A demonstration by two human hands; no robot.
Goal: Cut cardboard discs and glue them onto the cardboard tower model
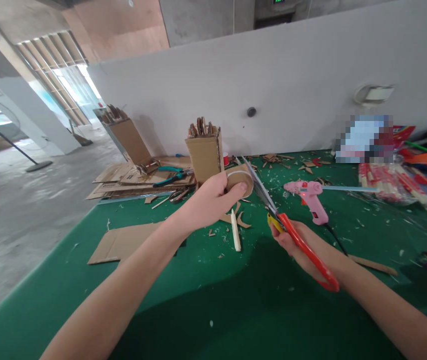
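My left hand [217,197] pinches a piece of brown cardboard [242,176] with a rounded edge and a pale curved line on it. In my right hand [292,245] are large scissors [299,242] with red handles and a yellow part near the pivot. Their metal blades point up and to the left, close to the cardboard's right edge; whether they touch it I cannot tell. Below the cardboard, a pale whitish stick [235,231] lies on the green table among curved cardboard scraps [242,220].
A pink glue gun [309,195] lies to the right. Behind my left hand stands an upright cardboard box [204,157] holding strips. Teal-handled pliers [170,175] rest near stacked cardboard [123,175]. A flat cardboard sheet [123,242] lies left; packaged red-and-white items [386,182] sit far right.
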